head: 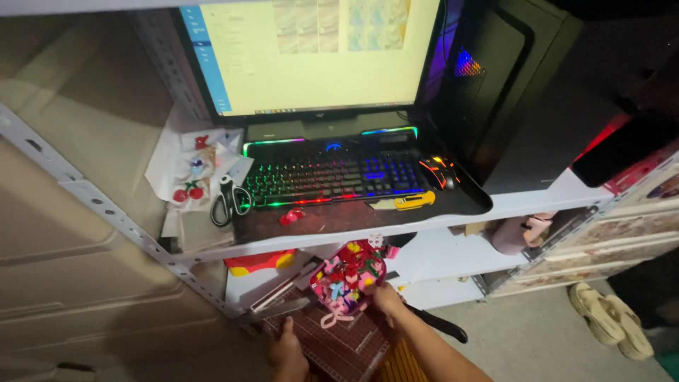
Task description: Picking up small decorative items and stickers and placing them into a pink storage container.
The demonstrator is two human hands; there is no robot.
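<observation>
Right hand gripping the edge of a clear bag of small colourful trinkets, holding it just under the front lip of the white shelf, above a dark gridded board. Left hand resting on that board's near edge, fingers curled; impossible telling whether clasping it or only pressing. Crowding the shelf above: glowing rainbow keyboard, lit mouse, yellow box cutter, black-handled scissors, loose packets of red trinkets. Standing behind: bright monitor and dark computer tower. Lying on the floor at right: pale sandals.
</observation>
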